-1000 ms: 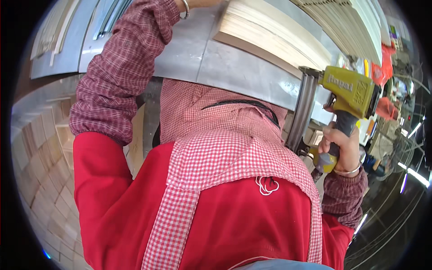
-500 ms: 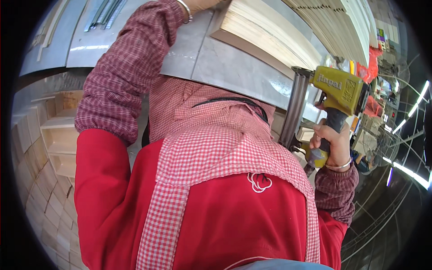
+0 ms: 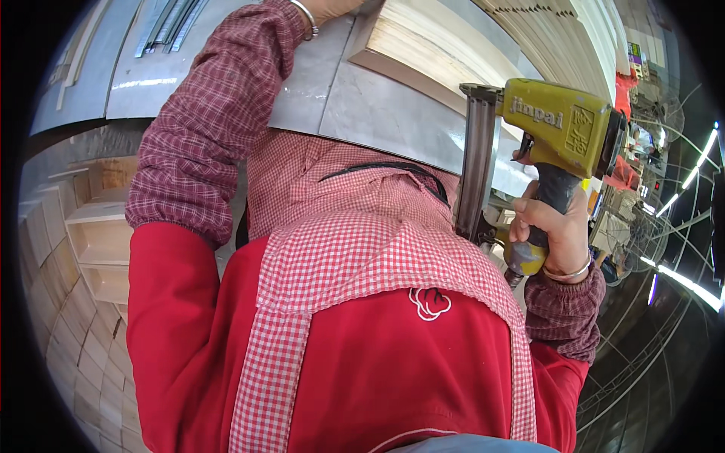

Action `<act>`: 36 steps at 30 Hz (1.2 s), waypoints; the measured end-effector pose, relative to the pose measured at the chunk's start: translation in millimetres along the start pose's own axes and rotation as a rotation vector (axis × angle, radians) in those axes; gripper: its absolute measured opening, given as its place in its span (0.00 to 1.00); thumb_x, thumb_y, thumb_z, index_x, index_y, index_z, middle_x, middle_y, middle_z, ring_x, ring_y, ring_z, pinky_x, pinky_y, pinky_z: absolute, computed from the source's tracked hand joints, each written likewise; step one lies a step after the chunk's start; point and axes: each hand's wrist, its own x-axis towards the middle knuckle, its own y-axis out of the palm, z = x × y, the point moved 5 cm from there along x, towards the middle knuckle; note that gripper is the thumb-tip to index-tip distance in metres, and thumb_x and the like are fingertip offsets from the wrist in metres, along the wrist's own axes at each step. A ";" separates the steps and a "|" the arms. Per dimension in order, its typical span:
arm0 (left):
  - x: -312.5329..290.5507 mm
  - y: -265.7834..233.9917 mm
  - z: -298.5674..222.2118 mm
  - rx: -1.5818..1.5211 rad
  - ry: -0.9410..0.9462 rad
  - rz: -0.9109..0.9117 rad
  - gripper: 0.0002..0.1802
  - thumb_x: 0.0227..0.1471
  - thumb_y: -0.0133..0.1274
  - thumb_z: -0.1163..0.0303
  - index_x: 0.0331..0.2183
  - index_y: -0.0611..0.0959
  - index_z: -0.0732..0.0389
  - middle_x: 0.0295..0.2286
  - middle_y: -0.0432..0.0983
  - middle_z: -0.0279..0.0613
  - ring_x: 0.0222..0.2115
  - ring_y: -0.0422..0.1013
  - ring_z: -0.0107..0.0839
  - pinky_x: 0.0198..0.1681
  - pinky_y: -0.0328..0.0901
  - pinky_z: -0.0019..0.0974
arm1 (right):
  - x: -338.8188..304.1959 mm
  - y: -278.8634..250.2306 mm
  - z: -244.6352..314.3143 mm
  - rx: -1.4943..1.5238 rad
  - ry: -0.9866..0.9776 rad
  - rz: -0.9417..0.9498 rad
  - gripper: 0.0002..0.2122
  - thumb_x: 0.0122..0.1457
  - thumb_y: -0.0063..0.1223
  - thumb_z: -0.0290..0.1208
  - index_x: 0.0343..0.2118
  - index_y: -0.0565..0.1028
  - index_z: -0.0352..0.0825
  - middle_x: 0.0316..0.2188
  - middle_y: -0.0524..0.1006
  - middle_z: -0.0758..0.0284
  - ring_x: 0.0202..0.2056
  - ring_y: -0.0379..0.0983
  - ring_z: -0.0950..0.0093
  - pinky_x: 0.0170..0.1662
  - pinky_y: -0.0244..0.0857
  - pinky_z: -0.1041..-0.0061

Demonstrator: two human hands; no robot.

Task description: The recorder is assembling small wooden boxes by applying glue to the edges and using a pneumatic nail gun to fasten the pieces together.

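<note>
The right hand (image 3: 557, 219) curls round a nail gun (image 3: 555, 124) by the tabletop's (image 3: 385, 109) near edge; the cropped left hand's (image 3: 332, 7) grip cannot be told.

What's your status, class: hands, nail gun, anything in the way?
Right hand gripping yellow-green nail gun. Left hand beside pale wood, fingers out of frame. Nail gun partly blocks view of wood; contact unclear.

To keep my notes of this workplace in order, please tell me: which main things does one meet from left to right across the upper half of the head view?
Pale thin strips, grey metal strips, left hand, pale wood stack, yellow-green nail gun, glowing light tubes.
</note>
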 end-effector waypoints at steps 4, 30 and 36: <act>7.7 -1.3 31.1 0.018 -0.076 0.053 0.13 0.50 0.52 0.70 0.36 0.82 0.67 0.29 0.78 0.38 0.29 0.69 0.25 0.35 0.65 0.24 | 1.3 20.4 10.9 -0.060 -0.031 0.071 0.11 0.43 0.54 0.15 0.32 0.72 0.26 0.13 0.71 0.66 0.12 0.64 0.78 0.17 0.60 0.83; -11.2 45.7 -25.8 -0.117 0.037 0.106 0.16 0.52 0.49 0.68 0.40 0.80 0.67 0.36 0.77 0.43 0.34 0.71 0.31 0.39 0.65 0.26 | 2.7 33.0 15.7 -0.130 -0.120 0.180 0.10 0.43 0.57 0.16 0.31 0.73 0.28 0.14 0.72 0.67 0.12 0.65 0.79 0.17 0.58 0.85; -13.9 45.2 -27.8 -0.131 0.047 0.100 0.17 0.52 0.49 0.67 0.41 0.80 0.67 0.37 0.77 0.44 0.34 0.71 0.32 0.40 0.65 0.26 | -1.9 31.6 15.3 -0.121 -0.113 0.172 0.11 0.43 0.57 0.16 0.33 0.74 0.26 0.14 0.73 0.67 0.12 0.65 0.80 0.17 0.58 0.86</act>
